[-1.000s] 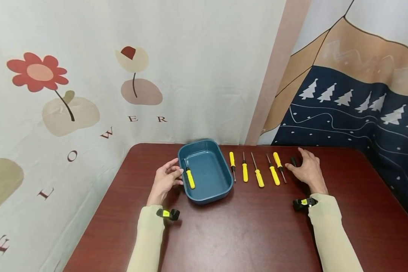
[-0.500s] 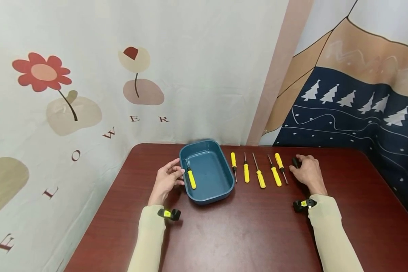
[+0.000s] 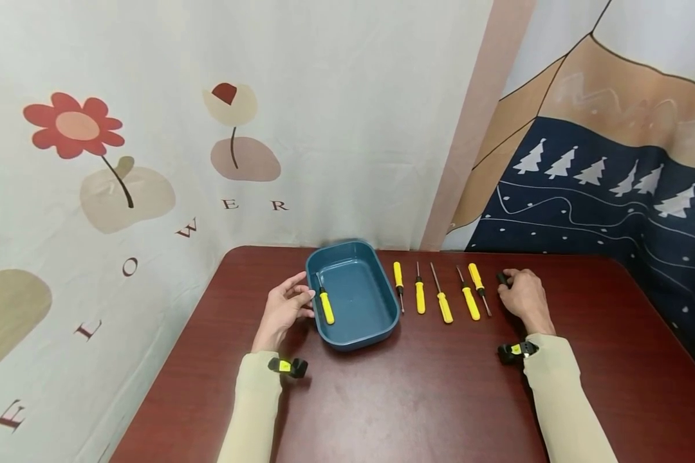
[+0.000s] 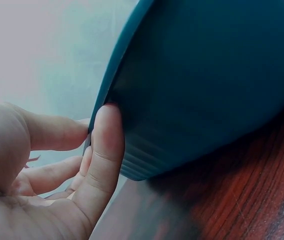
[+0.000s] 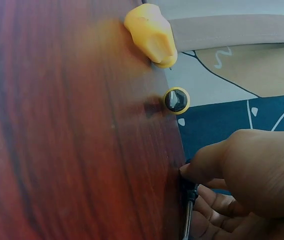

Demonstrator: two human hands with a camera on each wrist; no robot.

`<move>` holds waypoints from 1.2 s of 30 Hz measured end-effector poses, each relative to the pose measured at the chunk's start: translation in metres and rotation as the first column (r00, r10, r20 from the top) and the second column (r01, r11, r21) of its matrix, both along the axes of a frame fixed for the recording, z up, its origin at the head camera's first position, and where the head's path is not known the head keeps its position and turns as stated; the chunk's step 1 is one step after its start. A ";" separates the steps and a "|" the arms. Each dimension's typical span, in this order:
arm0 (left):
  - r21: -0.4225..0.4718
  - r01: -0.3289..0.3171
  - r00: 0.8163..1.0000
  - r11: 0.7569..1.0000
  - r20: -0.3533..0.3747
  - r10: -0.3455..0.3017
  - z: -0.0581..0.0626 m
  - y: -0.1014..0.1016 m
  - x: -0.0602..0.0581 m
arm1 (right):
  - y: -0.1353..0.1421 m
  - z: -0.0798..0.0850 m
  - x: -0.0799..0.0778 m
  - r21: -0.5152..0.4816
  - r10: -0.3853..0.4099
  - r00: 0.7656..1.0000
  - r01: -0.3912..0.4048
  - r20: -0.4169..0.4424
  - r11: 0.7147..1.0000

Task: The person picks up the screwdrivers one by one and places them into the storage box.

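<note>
A dark blue plastic tray [image 3: 356, 346] stands on the table, with one yellow-handled screwdriver [image 3: 327, 308] lying inside along its left wall. My left hand [image 3: 282, 308] is at the tray's left side; in the left wrist view its fingertips pinch the rim of the tray wall [image 4: 207, 90]. Far to the right, my right hand [image 3: 524, 299] grips a black-handled screwdriver [image 3: 502, 278] between thumb and fingers. The metal shaft [image 5: 188, 220] shows beneath the fingers in the right wrist view, while the hand covers much of the handle.
Between tray and right hand lies a row of several yellow-handled screwdrivers [image 3: 444, 307], some pointing away and some toward me. A yellow handle [image 5: 154, 37] shows in the right wrist view. The reddish-brown table [image 3: 417, 399] ends at a printed curtain [image 3: 347, 128].
My right hand has come down and its spread thumb and fingers have closed on the black-handled screwdriver. The left hand stays at the tray's rim.
</note>
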State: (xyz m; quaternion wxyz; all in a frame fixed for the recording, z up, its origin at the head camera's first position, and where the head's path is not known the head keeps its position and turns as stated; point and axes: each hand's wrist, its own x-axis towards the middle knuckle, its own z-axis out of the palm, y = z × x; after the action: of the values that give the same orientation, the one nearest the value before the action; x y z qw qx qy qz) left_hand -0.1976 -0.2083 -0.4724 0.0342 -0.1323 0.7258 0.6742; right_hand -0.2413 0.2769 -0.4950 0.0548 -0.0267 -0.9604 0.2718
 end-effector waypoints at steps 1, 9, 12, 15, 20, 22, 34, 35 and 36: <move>0.000 0.001 1.000 1.000 0.000 -0.001 0.000 0.000 0.000 | 0.000 0.000 0.000 -0.001 0.000 1.000 0.000 -0.001 1.000; 0.000 0.016 1.000 1.000 -0.002 -0.016 -0.001 0.000 0.000 | 0.000 -0.002 0.002 -0.020 -0.002 1.000 0.002 -0.014 1.000; 0.002 0.013 1.000 1.000 -0.002 -0.013 -0.001 0.000 0.000 | 0.001 0.000 0.002 -0.033 -0.003 1.000 0.002 -0.018 0.999; 0.007 0.007 1.000 1.000 -0.002 -0.007 -0.001 0.000 0.000 | 0.001 0.002 0.002 -0.049 -0.005 1.000 0.004 -0.014 0.999; 0.007 0.002 1.000 1.000 -0.003 -0.002 -0.001 0.000 0.001 | 0.001 0.006 0.003 -0.092 -0.023 1.000 0.023 0.011 0.996; 0.006 0.002 1.000 1.000 -0.004 -0.002 -0.001 0.000 0.001 | 0.001 0.007 0.003 -0.109 -0.030 0.999 0.032 0.020 0.994; 0.005 0.012 1.000 1.000 -0.008 -0.012 -0.001 0.000 0.000 | -0.003 0.009 0.001 -0.217 -0.057 0.998 0.057 0.006 0.975; 0.003 0.014 1.000 1.000 -0.008 -0.014 -0.001 0.000 0.000 | -0.003 0.009 0.000 -0.227 -0.059 0.998 0.059 0.007 0.972; 0.000 0.013 1.000 1.000 -0.006 -0.013 -0.001 0.000 0.000 | -0.003 0.009 0.000 -0.240 -0.062 0.998 0.062 0.009 0.969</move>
State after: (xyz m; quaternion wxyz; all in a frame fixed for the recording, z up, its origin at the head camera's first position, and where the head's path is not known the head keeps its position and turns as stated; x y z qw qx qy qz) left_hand -0.1976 -0.2087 -0.4739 0.0367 -0.1255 0.7267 0.6744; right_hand -0.2418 0.2740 -0.4856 0.0590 -0.0635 -0.9191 0.3843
